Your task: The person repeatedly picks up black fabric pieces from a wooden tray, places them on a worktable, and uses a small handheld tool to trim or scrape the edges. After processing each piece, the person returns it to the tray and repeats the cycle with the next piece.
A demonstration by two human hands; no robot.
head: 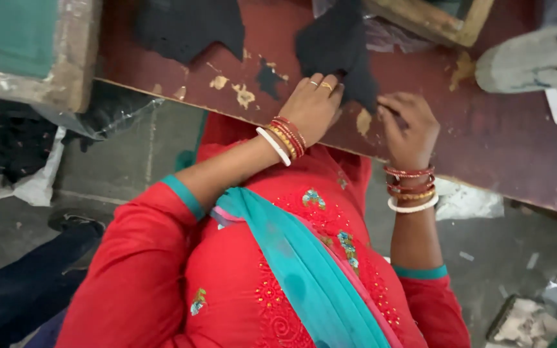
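A black fabric piece lies on a worn dark red table. My left hand, with rings and red, gold and white bangles, presses down on the fabric's lower left edge with its fingers bent over it. My right hand, also with bangles, is curled at the fabric's lower right corner and pinches it near the table's front edge. Whether the right fingers also hold something small is hidden. I wear a red embroidered top and a teal scarf.
A second black fabric piece lies at the table's far left. A wooden frame with a green surface is at top left, another wooden frame at the top, and a grey-white object at right. Another person's dark blue leg is at lower left.
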